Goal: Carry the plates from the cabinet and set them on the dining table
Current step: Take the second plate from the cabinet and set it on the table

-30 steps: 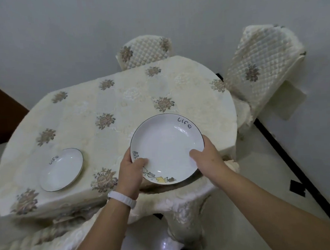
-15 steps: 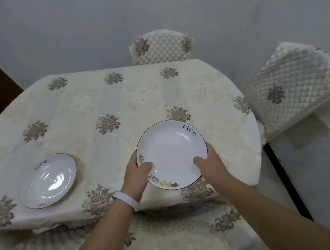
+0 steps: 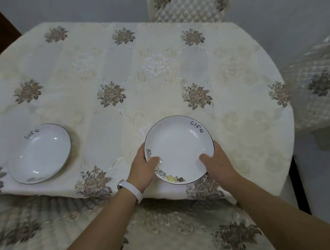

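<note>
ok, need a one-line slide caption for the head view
Both hands, left and right, hold a white "life" plate at the floral-clothed dining table's near edge; a matching plate sits left.

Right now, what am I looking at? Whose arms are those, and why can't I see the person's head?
The camera sits on the person's head and looks down, so you see only their two arms. The left hand, with a white wristband, and the right hand grip one white plate by its near edge, thumbs on the rim. It is near the front edge of the dining table, which has a flowery cream cloth. Whether it touches the cloth yet, I cannot tell. A second plate already lies to the left. Both say "life". Padded chairs stand behind the table.
</note>
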